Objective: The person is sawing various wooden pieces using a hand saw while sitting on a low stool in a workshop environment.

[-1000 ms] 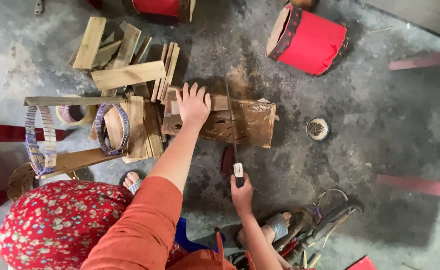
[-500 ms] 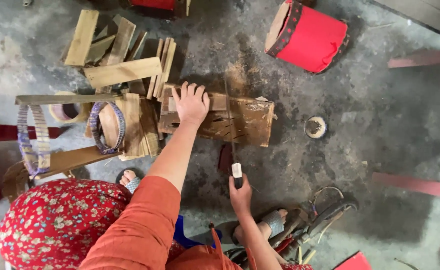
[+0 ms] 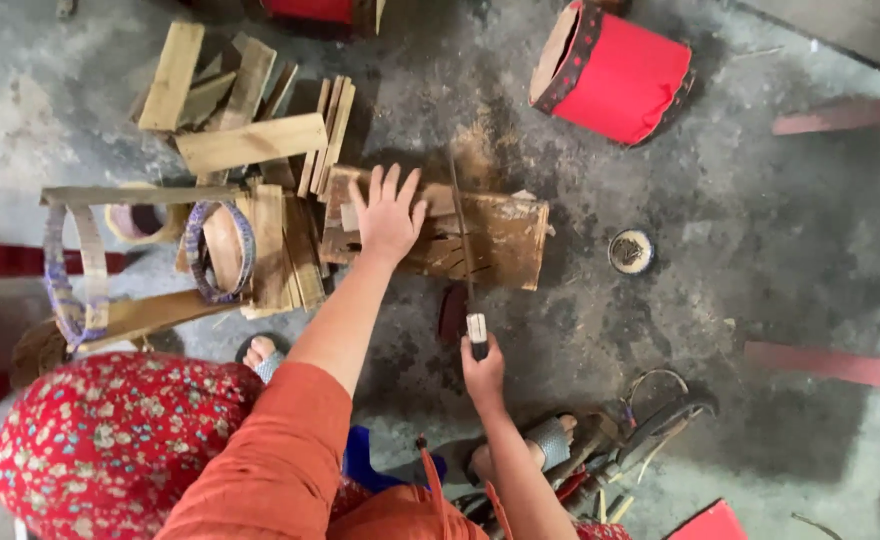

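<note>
head view | worn on the person's head, looking almost straight down | concrete floor (image 3: 760, 250) far below, own arms and lap near the bottom edge | height perhaps standing or a high seat, hard to tell | single view, nothing shared

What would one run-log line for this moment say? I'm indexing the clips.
left hand: flat on wooden block | right hand: grips saw handle | blade: across block | nearby: red drum, wood slats

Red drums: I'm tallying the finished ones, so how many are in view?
2. One red drum lies on its side at upper right; another red drum is cut off by the top edge. More may lie out of frame.
</note>
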